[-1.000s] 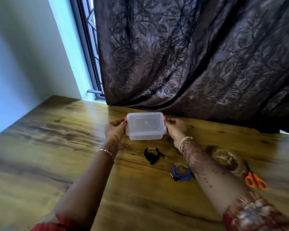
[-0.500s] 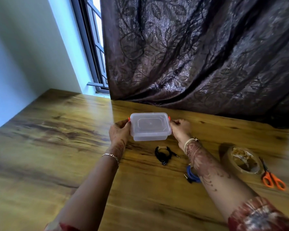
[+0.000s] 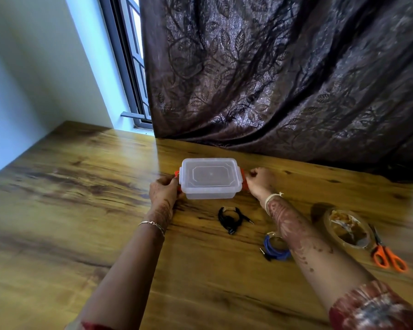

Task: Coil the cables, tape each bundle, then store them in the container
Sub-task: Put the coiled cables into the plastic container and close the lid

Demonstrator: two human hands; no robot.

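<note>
Head view, stock list; all places given vs. the container.

1. container point(image 3: 210, 178): clear plastic box, sitting flat on the wooden table point(image 3: 81, 210) w/ its lid sitting on top. An orange clip is showing at each short end.
2. left hand point(image 3: 163, 191): gripping the container's left end, fingers & thumb curling round the orange clip there. A thin bracelet is sitting on the wrist.
3. right hand point(image 3: 260, 181): holding the container's right end, fingers curling into a loose fist against the orange clip. A pale cord is circling the wrist.
4. black cable bundle point(image 3: 231, 219): lying coiled just on the near side of the container, not touching it, btwn the two forearms. Plug tips are sticking out to the right.
5. blue cable bundle point(image 3: 275, 250): lying coiled nearer the person & right of the container, past the black one, partly hiding under the right forearm.
6. tape roll point(image 3: 348, 231): lying flat, well right of the container, on the near side.
7. scissors point(image 3: 386, 253): orange handles, lying just beside the tape roll on the side away from the container.
8. curtain point(image 3: 284, 79): dark, leaf pattern, hanging behind the container, hem reaching the table's far edge.
9. window point(image 3: 131, 67): dark frame, showing behind & left of the container.
</note>
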